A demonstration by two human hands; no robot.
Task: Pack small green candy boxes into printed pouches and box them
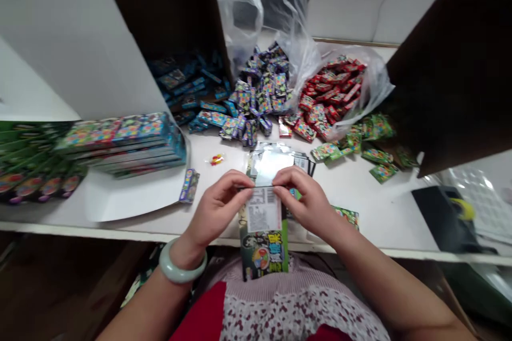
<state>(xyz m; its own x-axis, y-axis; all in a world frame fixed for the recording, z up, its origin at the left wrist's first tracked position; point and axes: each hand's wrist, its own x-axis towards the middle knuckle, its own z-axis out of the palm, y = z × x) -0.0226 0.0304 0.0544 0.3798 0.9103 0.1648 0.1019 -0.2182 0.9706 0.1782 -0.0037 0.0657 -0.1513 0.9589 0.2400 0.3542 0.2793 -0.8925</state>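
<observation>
My left hand (226, 200) and my right hand (302, 197) pinch the upper edge of a flat black-and-green candy package (264, 250) between thumbs and fingertips. The package hangs over the front edge of the table towards my lap. A white panel with small print and a barcode lies just below my thumbs, with colourful lettering under it. Past my fingertips shows a shiny pale flap (276, 162); I cannot tell whether it belongs to this package. Behind it, partly covered by my hands, lie more flat dark packages (306, 161).
Small purple candy boxes (262, 90) and red ones (334, 90) spill from clear plastic bags. Blue boxes (212, 112) lie left, green ones (378, 154) right. A white display carton (132, 202) holds stacked boxes (124, 136). A black-and-yellow tape dispenser (444, 218) stands far right.
</observation>
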